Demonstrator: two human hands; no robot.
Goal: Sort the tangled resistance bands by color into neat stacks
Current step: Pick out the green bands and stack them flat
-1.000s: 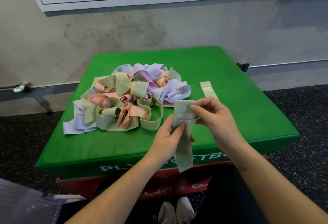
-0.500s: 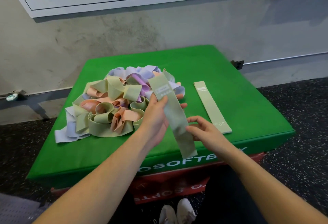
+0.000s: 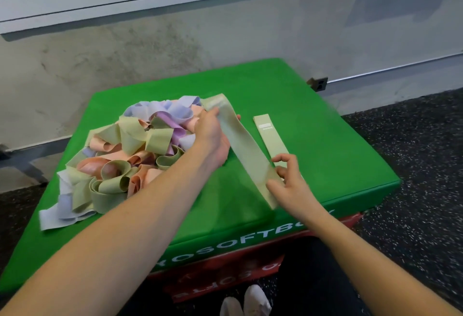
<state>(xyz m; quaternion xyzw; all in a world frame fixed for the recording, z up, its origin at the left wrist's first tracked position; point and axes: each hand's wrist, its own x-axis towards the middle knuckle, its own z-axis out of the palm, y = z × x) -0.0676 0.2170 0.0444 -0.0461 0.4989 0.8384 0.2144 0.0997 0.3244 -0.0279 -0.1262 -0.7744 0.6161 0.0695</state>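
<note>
The green band (image 3: 246,151) I am handling stretches flat and slanted above the green soft box (image 3: 325,145), its far end gripped by my left hand (image 3: 213,137) with the thumb on top and fingers curled beneath, its near end pinched by the thumb and fingers of my right hand (image 3: 288,183) near the box's front edge. Just beside it, toward the right edge, a second green band (image 3: 271,137) lies flat. The tangled pile (image 3: 125,157) of green, peach and lilac bands covers the left half of the box.
</note>
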